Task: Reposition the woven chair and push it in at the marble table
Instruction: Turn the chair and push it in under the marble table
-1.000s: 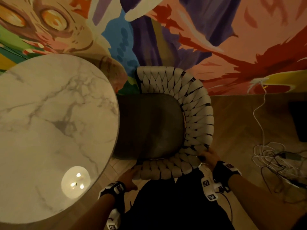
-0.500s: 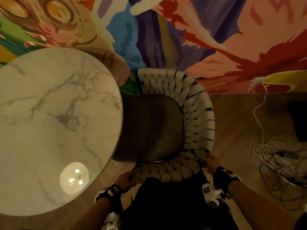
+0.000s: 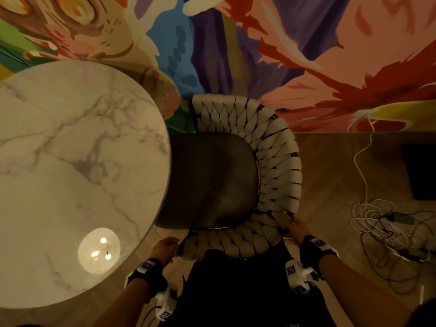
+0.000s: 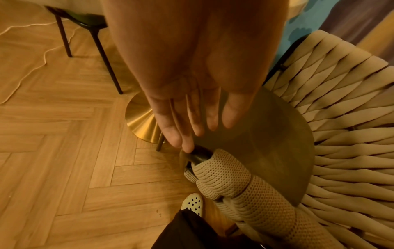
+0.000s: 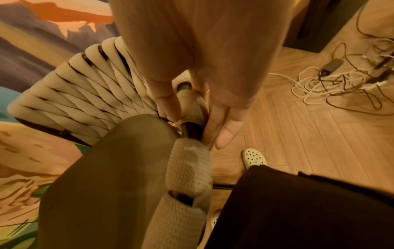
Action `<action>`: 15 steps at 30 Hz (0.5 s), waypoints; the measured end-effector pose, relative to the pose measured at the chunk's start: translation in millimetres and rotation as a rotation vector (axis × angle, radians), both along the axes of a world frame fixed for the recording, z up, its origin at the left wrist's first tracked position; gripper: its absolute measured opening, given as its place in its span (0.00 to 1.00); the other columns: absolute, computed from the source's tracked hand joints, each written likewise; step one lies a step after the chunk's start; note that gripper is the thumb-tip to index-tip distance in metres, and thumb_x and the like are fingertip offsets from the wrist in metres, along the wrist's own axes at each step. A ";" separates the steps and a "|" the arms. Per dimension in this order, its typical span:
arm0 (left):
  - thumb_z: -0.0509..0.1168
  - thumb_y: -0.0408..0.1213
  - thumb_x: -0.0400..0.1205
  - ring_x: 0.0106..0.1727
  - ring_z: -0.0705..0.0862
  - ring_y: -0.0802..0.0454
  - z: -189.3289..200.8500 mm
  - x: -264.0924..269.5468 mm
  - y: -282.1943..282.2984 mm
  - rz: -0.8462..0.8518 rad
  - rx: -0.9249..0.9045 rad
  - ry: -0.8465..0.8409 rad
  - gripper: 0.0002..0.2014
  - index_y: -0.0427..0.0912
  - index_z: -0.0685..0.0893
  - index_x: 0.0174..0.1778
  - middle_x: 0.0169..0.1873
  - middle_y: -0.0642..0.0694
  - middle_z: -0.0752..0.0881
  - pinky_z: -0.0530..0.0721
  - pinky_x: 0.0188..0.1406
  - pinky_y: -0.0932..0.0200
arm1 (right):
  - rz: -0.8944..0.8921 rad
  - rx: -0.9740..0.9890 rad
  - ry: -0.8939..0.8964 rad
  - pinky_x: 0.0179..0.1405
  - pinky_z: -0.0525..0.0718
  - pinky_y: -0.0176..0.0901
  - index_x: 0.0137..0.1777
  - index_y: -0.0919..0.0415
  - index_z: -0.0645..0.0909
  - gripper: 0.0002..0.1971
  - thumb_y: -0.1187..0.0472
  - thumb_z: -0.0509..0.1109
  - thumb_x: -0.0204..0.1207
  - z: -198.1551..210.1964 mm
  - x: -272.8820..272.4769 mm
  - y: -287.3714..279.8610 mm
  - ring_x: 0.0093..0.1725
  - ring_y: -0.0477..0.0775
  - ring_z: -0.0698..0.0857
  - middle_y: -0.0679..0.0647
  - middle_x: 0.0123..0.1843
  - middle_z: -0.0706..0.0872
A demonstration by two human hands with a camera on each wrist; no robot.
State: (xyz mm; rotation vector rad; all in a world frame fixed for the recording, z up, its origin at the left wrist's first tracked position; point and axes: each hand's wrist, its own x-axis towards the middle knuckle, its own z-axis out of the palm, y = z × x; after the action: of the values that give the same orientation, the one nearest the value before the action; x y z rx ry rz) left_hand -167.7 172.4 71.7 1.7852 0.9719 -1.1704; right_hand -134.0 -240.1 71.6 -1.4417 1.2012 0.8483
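The right hand [image 5: 204, 94] pinches the chair [image 3: 276, 166] rim at its rear corner, thumb inside and fingers [image 5: 226, 134] outside a bare dark stretch of frame. The left hand [image 4: 192, 107] lies with fingers straight, their tips touching the dark end of the rim's near arm. The chair's grey seat [image 3: 210, 180] runs under the right edge of the round marble table [image 3: 70, 175]. Cables [image 3: 387, 223] tangle on the floor [image 3: 330, 166] to the right.
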 end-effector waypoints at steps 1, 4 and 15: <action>0.63 0.33 0.79 0.44 0.83 0.43 0.6 1.0 -0.3 -0.013 0.002 -0.004 0.17 0.39 0.81 0.65 0.47 0.38 0.85 0.80 0.38 0.55 | 0.023 -0.004 0.007 0.65 0.81 0.68 0.78 0.59 0.68 0.26 0.69 0.62 0.80 2.3 2.1 -0.4 0.58 0.71 0.84 0.67 0.62 0.82; 0.62 0.32 0.80 0.49 0.84 0.41 0.5 0.8 1.2 -0.020 0.008 -0.007 0.17 0.38 0.81 0.65 0.52 0.38 0.85 0.80 0.38 0.55 | 0.079 -0.060 -0.040 0.62 0.82 0.62 0.75 0.66 0.70 0.22 0.67 0.62 0.81 11.9 15.8 -6.4 0.55 0.66 0.83 0.68 0.67 0.81; 0.61 0.35 0.83 0.56 0.80 0.43 9.6 -11.1 4.3 0.131 -0.041 0.128 0.17 0.35 0.78 0.67 0.58 0.37 0.82 0.77 0.49 0.50 | 0.029 -0.081 -0.142 0.50 0.88 0.59 0.69 0.59 0.79 0.25 0.55 0.71 0.71 -10.4 81.9 -45.0 0.54 0.65 0.87 0.62 0.63 0.86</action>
State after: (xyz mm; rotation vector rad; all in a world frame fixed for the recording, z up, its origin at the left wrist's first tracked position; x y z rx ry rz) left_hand -178.8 176.8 81.4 1.6050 1.1142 -1.2245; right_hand -52.2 -285.1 61.2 -1.5613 1.1204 0.7113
